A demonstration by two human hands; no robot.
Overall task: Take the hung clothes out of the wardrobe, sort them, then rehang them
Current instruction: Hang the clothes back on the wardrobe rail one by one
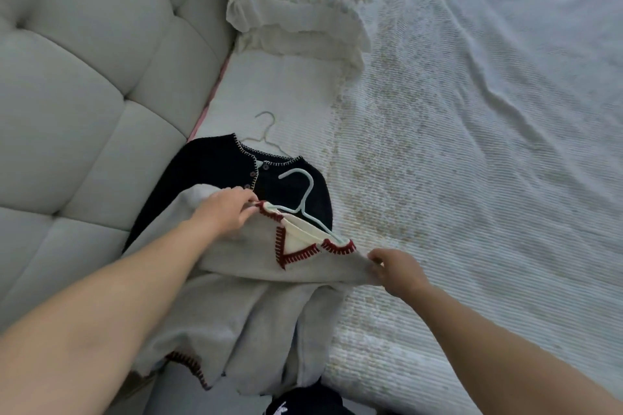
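Note:
A cream cardigan with dark red blanket stitching lies on the bed on a pale blue hanger. My left hand pinches its left shoulder at the neckline. My right hand pinches the right shoulder edge. Under it lies a black cardigan with white stitching, on a thin beige hanger whose hook points toward the pillows.
The bed's white textured cover spreads to the right. A padded grey headboard fills the left. Folded white blankets are stacked at the top. A dark object with white marking sits at the bottom edge.

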